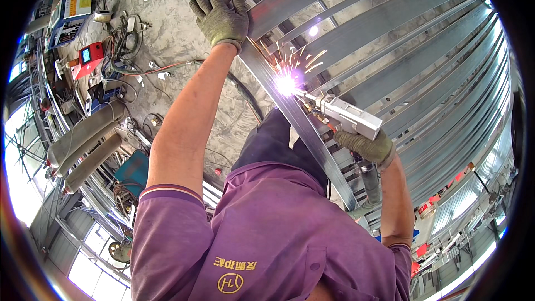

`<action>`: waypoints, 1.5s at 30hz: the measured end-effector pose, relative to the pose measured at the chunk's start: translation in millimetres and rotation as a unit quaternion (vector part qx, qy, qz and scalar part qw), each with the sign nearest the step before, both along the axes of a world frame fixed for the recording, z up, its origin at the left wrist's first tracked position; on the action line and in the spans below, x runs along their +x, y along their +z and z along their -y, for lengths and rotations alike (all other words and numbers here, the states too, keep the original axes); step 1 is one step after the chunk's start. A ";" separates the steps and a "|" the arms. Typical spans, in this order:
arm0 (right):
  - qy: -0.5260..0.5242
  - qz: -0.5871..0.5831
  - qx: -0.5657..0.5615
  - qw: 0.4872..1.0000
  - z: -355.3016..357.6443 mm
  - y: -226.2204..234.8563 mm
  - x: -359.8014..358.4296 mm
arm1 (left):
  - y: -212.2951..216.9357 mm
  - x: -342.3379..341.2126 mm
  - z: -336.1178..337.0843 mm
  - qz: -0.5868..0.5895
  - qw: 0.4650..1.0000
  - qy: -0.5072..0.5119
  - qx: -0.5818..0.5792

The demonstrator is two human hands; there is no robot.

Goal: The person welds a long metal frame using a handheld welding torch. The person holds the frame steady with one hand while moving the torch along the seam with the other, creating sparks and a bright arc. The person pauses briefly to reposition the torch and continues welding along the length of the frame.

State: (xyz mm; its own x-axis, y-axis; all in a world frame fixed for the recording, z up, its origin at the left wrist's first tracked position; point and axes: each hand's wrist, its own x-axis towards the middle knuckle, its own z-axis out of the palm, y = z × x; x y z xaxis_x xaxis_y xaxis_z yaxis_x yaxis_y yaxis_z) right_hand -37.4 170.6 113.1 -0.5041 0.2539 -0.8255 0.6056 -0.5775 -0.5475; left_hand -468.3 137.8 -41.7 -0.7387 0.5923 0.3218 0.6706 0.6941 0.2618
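My left hand point(224, 21), in an olive-green work glove, is on the long metal rail point(259, 75) at the edge of a slatted metal frame point(362, 39). Its thumb lies on the slat side, and the bent fingers reach over the rail. In a matching glove, my right hand point(368, 147) is wrapped round a handheld welding gun point(352, 117) with a silver, box-shaped body. The gun's nozzle points left at the rail. A bright white-violet glow point(287, 83) at the tip throws orange sparks and hides the joint there.
Grey concrete floor point(150, 5) shows at the upper left, crossed by cables and a hose point(245, 92). A red machine with a screen point(88, 58) and grey cylinders point(89, 128) stand at the left. More metal slats point(446, 134) spread to the right. My legs are close to the rail.
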 end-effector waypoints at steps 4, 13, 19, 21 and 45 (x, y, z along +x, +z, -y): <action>-0.011 -0.011 -0.003 1.000 2.7 -1.2 2.9 | 4.1 1.4 0.0 0.006 1.000 -0.003 -0.007; -0.001 -0.051 0.007 0.999 0.5 2.1 2.7 | 5.6 2.7 -0.2 0.026 1.000 0.006 -0.012; -0.004 -0.025 -0.003 1.000 3.2 4.5 5.0 | 6.2 2.2 0.7 0.030 0.999 0.004 -0.013; -0.005 -0.038 -0.001 0.999 4.1 0.4 8.1 | 6.3 1.6 0.2 0.026 1.000 0.005 -0.010; -0.006 0.094 0.190 0.977 107.6 55.0 54.3 | -1.4 -10.8 98.5 0.123 0.981 -0.056 0.136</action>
